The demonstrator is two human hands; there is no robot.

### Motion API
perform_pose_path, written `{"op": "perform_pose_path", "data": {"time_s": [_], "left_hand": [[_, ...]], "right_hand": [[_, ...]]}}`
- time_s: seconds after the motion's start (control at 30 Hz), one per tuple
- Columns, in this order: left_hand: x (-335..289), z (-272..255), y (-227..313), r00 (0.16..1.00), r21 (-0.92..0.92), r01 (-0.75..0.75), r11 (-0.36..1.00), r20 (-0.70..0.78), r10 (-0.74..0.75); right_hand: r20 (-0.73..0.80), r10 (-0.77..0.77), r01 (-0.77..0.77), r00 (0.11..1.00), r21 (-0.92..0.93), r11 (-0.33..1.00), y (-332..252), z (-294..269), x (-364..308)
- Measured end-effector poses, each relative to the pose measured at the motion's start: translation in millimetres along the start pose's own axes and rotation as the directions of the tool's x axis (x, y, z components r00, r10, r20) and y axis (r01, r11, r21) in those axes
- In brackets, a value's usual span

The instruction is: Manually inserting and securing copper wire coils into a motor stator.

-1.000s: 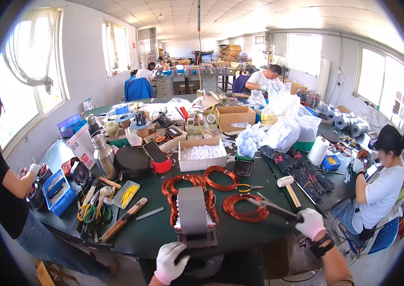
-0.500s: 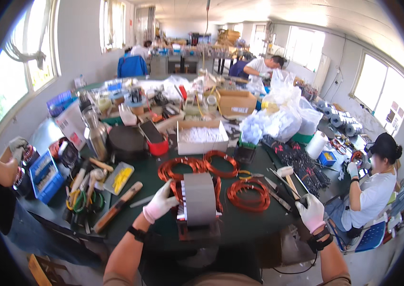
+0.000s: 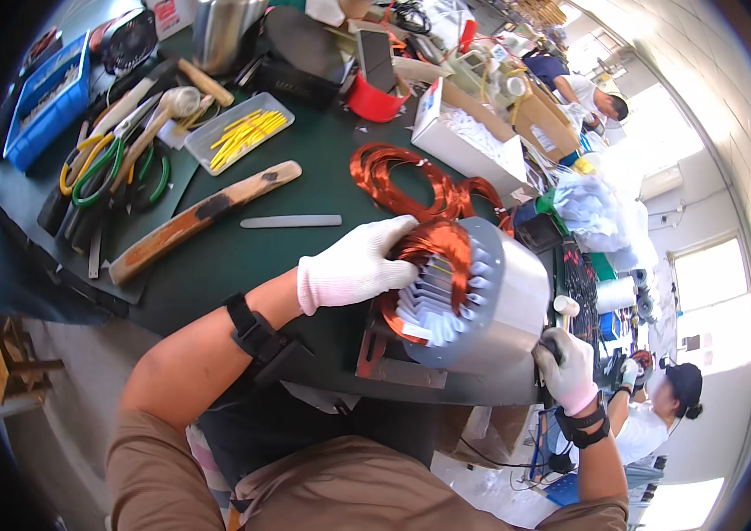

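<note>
A metal motor stator [image 3: 510,292] rests on a low stand [image 3: 386,357] at the table's front edge. White slot liners [image 3: 428,310] ring its bore. At its near-left face, my gloved left hand [image 3: 358,265] has its fingers curled over the copper winding [image 3: 440,250], which loops out of the bore. Beside the stator's right end is my gloved right hand [image 3: 565,370], its fingers curled in around something dark that I cannot make out. Behind the stator lie loose copper wire coils [image 3: 393,181]. A thin pale strip [image 3: 291,221] lies left of them.
A worn wooden stick [image 3: 207,219], a tray of yellow strips [image 3: 241,133], and scissors and pliers [image 3: 119,168] lie to the left. A blue bin [image 3: 48,102] is at far left. A white box [image 3: 468,133] stands behind. Co-workers sit at the right [image 3: 645,425] and far back [image 3: 589,96].
My view has tilted and swung left and closer to the stator. My right hand has moved from the tools at the right to the stator's right end. My left hand stays at the winding.
</note>
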State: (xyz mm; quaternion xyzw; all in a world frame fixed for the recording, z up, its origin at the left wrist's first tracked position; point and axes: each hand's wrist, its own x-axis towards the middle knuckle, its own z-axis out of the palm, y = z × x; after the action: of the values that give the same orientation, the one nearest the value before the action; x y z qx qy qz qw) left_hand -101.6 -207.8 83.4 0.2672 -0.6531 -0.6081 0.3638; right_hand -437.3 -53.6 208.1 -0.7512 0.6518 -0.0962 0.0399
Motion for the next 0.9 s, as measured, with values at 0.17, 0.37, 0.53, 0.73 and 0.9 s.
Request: {"op": "perform_pose_path", "data": {"time_s": [0.17,0.37,0.53,0.73,0.9], "left_hand": [[-8.9,-0.2,2.7,0.999,0.039,-0.049,0.998,-0.007,0.050],[-4.4,1.7,-0.4,0.995,0.151,-0.095,0.984,0.002,0.096],[-4.1,0.4,-1.1,0.994,0.122,-0.105,0.987,-0.013,0.107],[-2.4,-3.0,3.9,0.996,0.141,-0.084,0.986,0.008,0.084],[-1.2,-1.9,3.7,0.992,0.151,-0.123,0.981,0.014,0.123]], "right_hand": [[0.128,-0.049,0.031,0.991,0.140,0.990,-20.4,13.7,30.0],[0.302,-0.245,0.237,0.921,0.062,0.969,11.5,7.6,17.7],[0.233,-0.138,0.086,0.963,0.219,0.972,-16.0,14.4,32.1],[0.301,-0.191,0.170,0.934,0.095,0.981,-21.4,8.6,38.4],[0.304,-0.320,0.339,0.897,-0.009,0.941,-16.2,11.0,46.9]]}}
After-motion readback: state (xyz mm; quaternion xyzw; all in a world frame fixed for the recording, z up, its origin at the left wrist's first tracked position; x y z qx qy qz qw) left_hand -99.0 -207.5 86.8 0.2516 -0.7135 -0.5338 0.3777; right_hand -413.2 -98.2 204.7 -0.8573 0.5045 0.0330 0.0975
